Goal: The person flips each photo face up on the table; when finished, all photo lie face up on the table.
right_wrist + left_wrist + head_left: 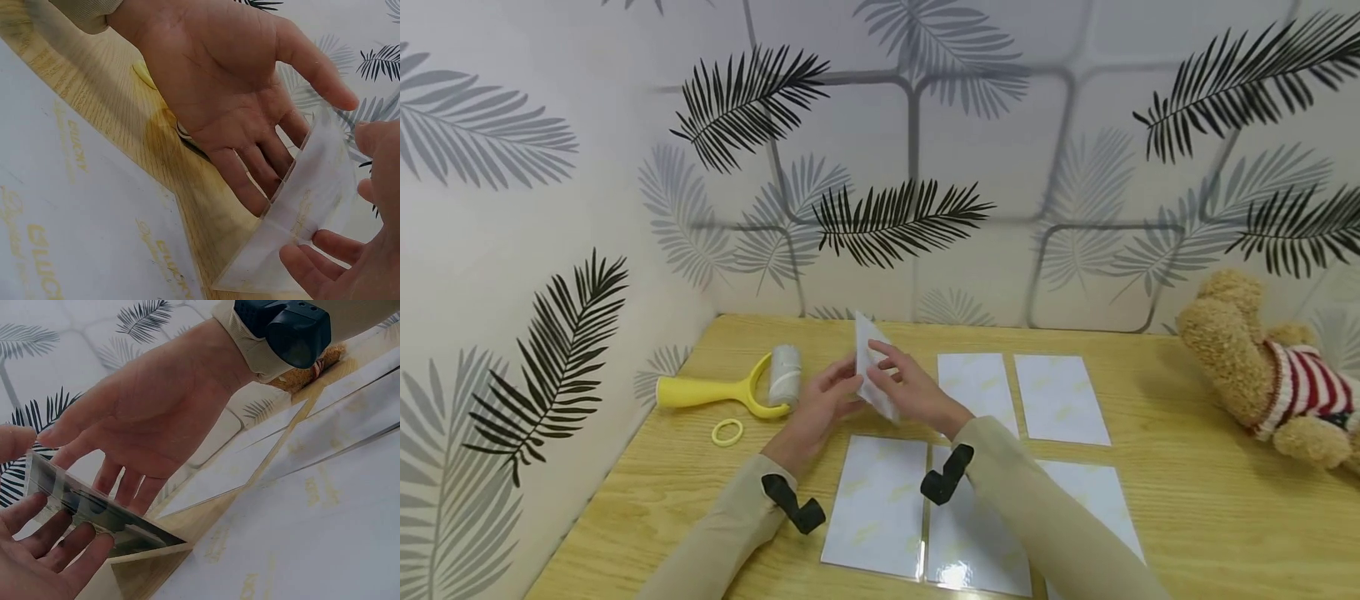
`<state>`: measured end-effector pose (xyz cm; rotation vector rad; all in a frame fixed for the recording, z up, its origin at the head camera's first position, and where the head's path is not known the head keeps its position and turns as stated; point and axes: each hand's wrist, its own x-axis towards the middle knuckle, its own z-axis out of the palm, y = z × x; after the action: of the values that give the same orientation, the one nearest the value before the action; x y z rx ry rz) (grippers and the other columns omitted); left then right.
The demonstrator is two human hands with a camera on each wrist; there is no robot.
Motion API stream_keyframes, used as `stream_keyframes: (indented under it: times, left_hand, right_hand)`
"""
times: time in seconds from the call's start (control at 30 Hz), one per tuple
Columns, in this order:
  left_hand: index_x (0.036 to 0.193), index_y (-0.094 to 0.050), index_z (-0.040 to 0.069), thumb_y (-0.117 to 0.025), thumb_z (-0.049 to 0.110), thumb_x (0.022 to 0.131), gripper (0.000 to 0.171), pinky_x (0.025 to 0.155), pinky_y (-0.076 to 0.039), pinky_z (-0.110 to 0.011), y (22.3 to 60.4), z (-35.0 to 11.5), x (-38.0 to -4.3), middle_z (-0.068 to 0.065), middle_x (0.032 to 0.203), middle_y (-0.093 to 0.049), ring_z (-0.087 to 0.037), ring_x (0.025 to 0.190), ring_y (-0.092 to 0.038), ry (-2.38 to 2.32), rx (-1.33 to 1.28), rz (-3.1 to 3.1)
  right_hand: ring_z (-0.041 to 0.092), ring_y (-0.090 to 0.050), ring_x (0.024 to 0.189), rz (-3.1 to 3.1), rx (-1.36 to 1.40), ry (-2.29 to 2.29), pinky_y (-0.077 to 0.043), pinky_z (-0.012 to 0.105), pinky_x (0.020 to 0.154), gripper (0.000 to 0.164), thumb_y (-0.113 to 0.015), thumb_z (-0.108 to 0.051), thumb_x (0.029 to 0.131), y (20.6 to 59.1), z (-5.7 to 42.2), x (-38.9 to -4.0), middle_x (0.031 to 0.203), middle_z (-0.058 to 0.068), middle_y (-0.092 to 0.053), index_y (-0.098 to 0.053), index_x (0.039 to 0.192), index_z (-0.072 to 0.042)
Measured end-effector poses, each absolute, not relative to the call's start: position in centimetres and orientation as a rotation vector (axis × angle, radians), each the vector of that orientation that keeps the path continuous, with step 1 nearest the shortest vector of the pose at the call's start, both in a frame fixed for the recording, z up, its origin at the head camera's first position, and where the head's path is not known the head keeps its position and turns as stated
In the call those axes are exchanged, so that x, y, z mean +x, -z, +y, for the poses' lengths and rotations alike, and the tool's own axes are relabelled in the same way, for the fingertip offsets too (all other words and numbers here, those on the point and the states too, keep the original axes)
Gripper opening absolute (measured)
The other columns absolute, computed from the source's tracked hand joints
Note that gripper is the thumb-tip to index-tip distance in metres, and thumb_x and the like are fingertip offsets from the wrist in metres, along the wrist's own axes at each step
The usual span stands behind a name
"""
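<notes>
Both hands hold a photo print point(865, 332) upright above the table. Its back is white with faint yellow lettering, and a glossy, dark greenish picture face point(125, 522) shows in the left wrist view. My left hand point(822, 404) has its fingers on the picture side and its thumb at the upper corner. My right hand point(917, 396) lays its fingers against the white back point(300, 206), its thumb and index finger at the same corner. The two thumb tips are close together there. The edge near that corner looks clear, like film.
Several white-backed prints point(876, 504) lie in rows on the wooden table point(1210, 517). At the left are a yellow-handled roller point(700, 392) and a small yellow ring point(727, 432). A teddy bear point(1232, 358) in a striped top lies at the right, beside the leaf-patterned wall point(985, 275).
</notes>
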<state>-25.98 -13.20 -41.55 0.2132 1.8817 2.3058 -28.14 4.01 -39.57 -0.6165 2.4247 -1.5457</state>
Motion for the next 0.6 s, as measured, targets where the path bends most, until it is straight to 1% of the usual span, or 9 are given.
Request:
stream_keyframes:
  times: [0.07,0.13,0.2,0.27,0.37,0.43,0.5,0.6]
  left_hand:
    - [0.143,-0.042,0.001,-0.048,0.022,0.101,0.047,0.105,-0.04,-0.05,41.5,-13.2,-26.0,-0.013,0.139,-0.047,-0.017,0.112,-0.053,-2.292,0.258,1.848]
    - [0.143,-0.043,0.001,-0.046,0.029,0.102,0.049,0.107,-0.038,-0.052,41.5,-13.2,-25.9,-0.01,0.139,-0.047,-0.022,0.119,-0.05,-2.273,0.294,1.824]
    - [0.143,-0.042,0.001,-0.043,0.033,0.103,0.051,0.107,-0.037,-0.052,41.4,-13.1,-25.9,-0.01,0.141,-0.046,-0.026,0.126,-0.046,-2.252,0.336,1.818]
    - [0.142,-0.043,0.001,-0.041,0.036,0.104,0.052,0.107,-0.039,-0.05,41.5,-13.1,-25.8,-0.01,0.143,-0.045,-0.028,0.13,-0.043,-2.221,0.361,1.837]
    - [0.143,-0.042,0.001,-0.04,0.033,0.104,0.05,0.106,-0.04,-0.048,41.7,-13.2,-25.9,-0.012,0.145,-0.043,-0.031,0.132,-0.041,-2.19,0.377,1.879]
    - [0.144,-0.041,0.002,-0.042,0.029,0.104,0.048,0.105,-0.04,-0.047,41.8,-13.2,-25.9,-0.012,0.147,-0.041,-0.032,0.133,-0.04,-2.155,0.386,1.918]
    - [0.145,-0.041,0.004,-0.043,0.026,0.103,0.046,0.105,-0.041,-0.047,41.9,-13.3,-25.9,-0.012,0.148,-0.04,-0.033,0.133,-0.041,-2.102,0.395,1.964]
    - [0.145,-0.041,0.007,-0.044,0.021,0.103,0.044,0.106,-0.041,-0.046,42.1,-13.5,-26.0,-0.011,0.15,-0.037,-0.032,0.133,-0.042,-1.999,0.407,2.045]
  right_hand:
    - [0.037,-0.052,0.117,2.39,-0.601,1.575,-0.049,0.048,0.093,0.058,-0.046,-0.029,0.102,39.3,3.9,-28.0,0.137,0.022,-0.043,-0.023,0.154,-0.017]
    - [0.035,-0.054,0.115,2.353,-0.597,1.606,-0.051,0.047,0.09,0.061,-0.045,-0.031,0.103,39.2,3.9,-27.9,0.137,0.022,-0.042,-0.017,0.155,-0.019]
    - [0.033,-0.058,0.106,2.33,-0.623,1.631,-0.051,0.047,0.087,0.062,-0.043,-0.031,0.103,39.0,3.9,-27.9,0.136,0.023,-0.041,-0.013,0.156,-0.022]
    - [0.031,-0.059,0.093,2.314,-0.659,1.647,-0.052,0.047,0.083,0.062,-0.042,-0.03,0.104,39.0,4.0,-27.9,0.136,0.023,-0.041,-0.011,0.157,-0.024]
    - [0.03,-0.053,0.074,2.291,-0.701,1.658,-0.052,0.045,0.078,0.06,-0.041,-0.028,0.104,38.9,4.0,-28.0,0.134,0.023,-0.04,-0.011,0.156,-0.026]
    - [0.032,-0.052,0.073,2.283,-0.695,1.659,-0.052,0.044,0.076,0.06,-0.041,-0.027,0.104,38.8,4.0,-27.9,0.135,0.022,-0.039,-0.011,0.156,-0.027]
    - [0.033,-0.053,0.079,2.283,-0.658,1.647,-0.052,0.043,0.077,0.06,-0.042,-0.029,0.104,38.5,4.1,-27.7,0.135,0.02,-0.038,-0.012,0.156,-0.03]
    - [0.033,-0.057,0.1,2.299,-0.609,1.628,-0.053,0.044,0.079,0.058,-0.042,-0.03,0.104,38.2,4.3,-27.5,0.135,0.018,-0.039,-0.016,0.155,-0.032]
